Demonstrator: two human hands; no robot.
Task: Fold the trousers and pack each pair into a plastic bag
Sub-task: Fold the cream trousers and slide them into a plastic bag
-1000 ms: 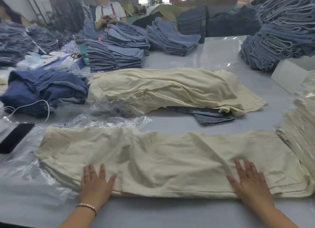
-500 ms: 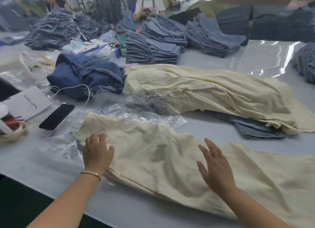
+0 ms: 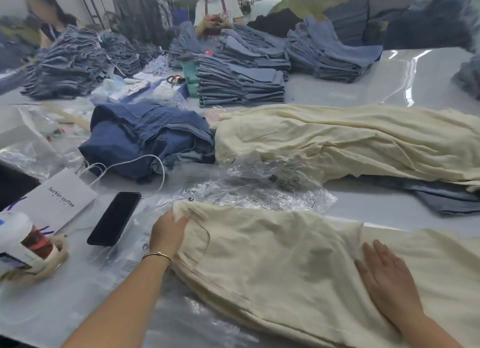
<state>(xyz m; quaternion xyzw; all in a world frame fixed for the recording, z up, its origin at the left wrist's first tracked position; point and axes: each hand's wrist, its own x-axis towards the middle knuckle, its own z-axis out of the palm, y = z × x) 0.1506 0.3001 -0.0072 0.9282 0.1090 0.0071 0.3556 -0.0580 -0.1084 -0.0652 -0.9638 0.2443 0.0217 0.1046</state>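
Note:
A pair of cream trousers (image 3: 280,264) lies flat along the near edge of the white table (image 3: 363,80). My left hand (image 3: 166,233) grips the waistband end of the trousers at their left, fingers curled into the cloth. My right hand (image 3: 387,280) lies flat on the cream cloth further right, fingers straight. Crumpled clear plastic bags (image 3: 259,186) lie just beyond the trousers. A heap of more cream trousers (image 3: 350,142) stretches across the table's middle.
A black phone (image 3: 114,219) with a white cable, a white paper bag (image 3: 59,199) and a drink cup (image 3: 23,241) sit at my left. Dark blue jeans (image 3: 145,137) are bundled behind them. Stacks of folded jeans (image 3: 239,85) fill the far side, where two people stand.
The view swung left. My left hand slid left along the trousers and took hold of the waistband end. My right hand moved left and pressed flat on the cloth.

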